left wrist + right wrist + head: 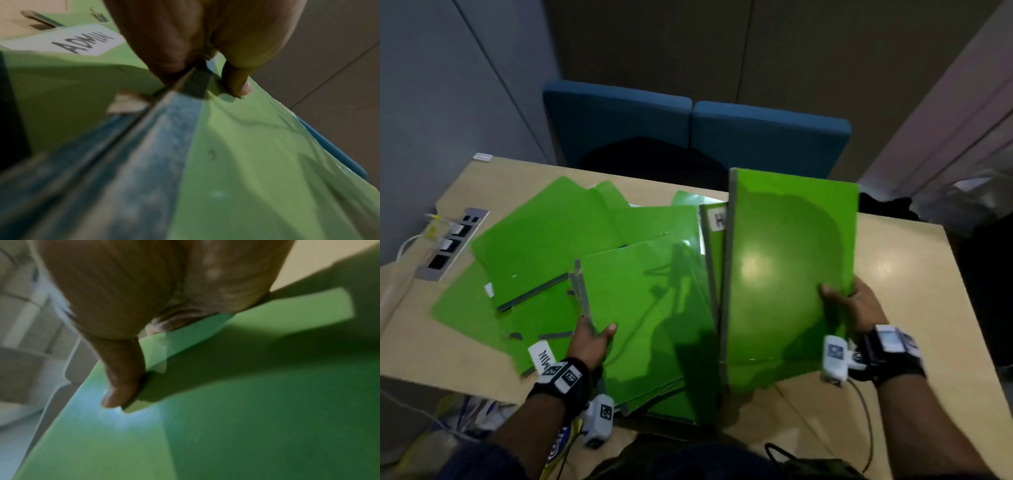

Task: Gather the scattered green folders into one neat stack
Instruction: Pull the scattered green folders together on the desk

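Observation:
Several green folders (544,246) lie scattered and overlapping on the wooden table (914,267). My left hand (590,337) grips the grey spine edge of one folder (650,308) tilted up from the pile, thumb on its cover. The left wrist view shows that thumb (238,84) pressed on the green cover (267,162) beside the grey spine. My right hand (849,301) holds another folder (787,274) raised on its right edge, thumb on top. In the right wrist view the thumb (121,381) pinches the green cover (246,418). A folder labelled ADMIN (86,42) lies lower left.
A power socket panel (453,240) with plugged cables is set into the table at left. Two blue chairs (695,130) stand behind the far edge. Bare tabletop shows at the right. A dark bag (887,205) sits past the right far corner.

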Motion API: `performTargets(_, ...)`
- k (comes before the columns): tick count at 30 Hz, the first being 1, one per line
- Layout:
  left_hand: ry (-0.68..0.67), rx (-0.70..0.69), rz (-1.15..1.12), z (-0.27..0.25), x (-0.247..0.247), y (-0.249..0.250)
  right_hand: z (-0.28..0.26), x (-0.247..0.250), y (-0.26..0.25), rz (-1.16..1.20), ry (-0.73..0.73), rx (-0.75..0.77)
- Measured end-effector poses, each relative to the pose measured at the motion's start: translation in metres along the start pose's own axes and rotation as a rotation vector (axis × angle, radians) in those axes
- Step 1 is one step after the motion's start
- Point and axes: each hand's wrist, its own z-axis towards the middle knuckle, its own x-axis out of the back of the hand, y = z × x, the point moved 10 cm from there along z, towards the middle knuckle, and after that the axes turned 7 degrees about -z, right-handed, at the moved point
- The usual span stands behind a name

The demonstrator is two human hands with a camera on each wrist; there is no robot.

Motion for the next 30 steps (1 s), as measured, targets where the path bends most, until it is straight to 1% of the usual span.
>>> performTargets(1,-0.006,0.000,-0.007,0.003,0.001,-0.001,0.001,-0.028,-0.003,-0.021,-0.032,0.001)
performTargets(2,-0.015,-0.001,-0.015,0.004,0.001,-0.003,0.001,-0.052,0.000,-0.055,-0.053,-0.031)
performTargets(4,-0.026,-0.002,-0.017,0.008,0.002,-0.005,-0.007,-0.104,0.009,-0.086,-0.112,-0.114)
performTargets(5,-0.030,-0.002,-0.015,0.010,0.002,-0.006,-0.008,-0.130,0.021,-0.105,-0.156,-0.164)
performTargets(7,-0.033,0.000,-0.046,0.013,0.001,-0.010,-0.008,-0.171,0.042,-0.165,-0.220,-0.222)
performTargets(8,-0.035,-0.004,-0.070,0.013,0.001,-0.010,-0.009,-0.183,0.044,-0.181,-0.227,-0.219)
performTargets(9,-0.032,-0.009,-0.101,0.013,0.002,-0.010,-0.008,-0.194,0.043,-0.215,-0.229,-0.204)
performTargets(11,-0.032,-0.008,-0.174,0.011,0.002,-0.008,-0.007,-0.212,0.033,-0.356,-0.236,-0.130)
performTargets(13,-0.053,0.011,-0.230,0.008,0.000,-0.007,-0.009,-0.233,0.021,-0.600,-0.267,0.003)
performTargets(15,-0.071,-0.013,-0.199,0.010,-0.001,-0.007,-0.011,-0.251,0.016,-0.862,-0.296,0.124)
performTargets(17,-0.070,-0.021,-0.101,0.013,0.000,-0.010,-0.014,-0.261,0.008,-0.988,-0.322,0.200)
performTargets(19,-0.040,-0.030,-0.059,0.016,0.003,-0.010,-0.007,-0.257,-0.001,-1.018,-0.316,0.273)
performTargets(20,-0.023,-0.029,-0.054,0.016,0.003,-0.010,0.002,-0.246,-0.004,-1.015,-0.279,0.294)
performTargets(21,-0.009,-0.026,-0.061,0.017,0.003,-0.011,0.014,-0.227,-0.005,-1.000,-0.213,0.273)
performTargets(22,0.000,-0.024,-0.068,0.018,0.003,-0.010,0.029,-0.202,-0.001,-0.971,-0.123,0.214)
performTargets(24,0.007,-0.006,-0.088,0.019,0.003,-0.015,0.050,-0.148,0.018,-0.934,0.034,0.024)
performTargets(26,0.015,0.012,-0.098,0.021,0.004,-0.020,0.056,-0.111,0.043,-0.867,0.117,-0.158)
performTargets(29,0.018,-0.003,-0.064,0.023,0.003,-0.019,0.052,-0.091,0.084,-0.643,0.163,-0.418)
performTargets(30,0.020,-0.012,-0.053,0.022,0.002,-0.017,0.049,-0.087,0.092,-0.554,0.186,-0.475)
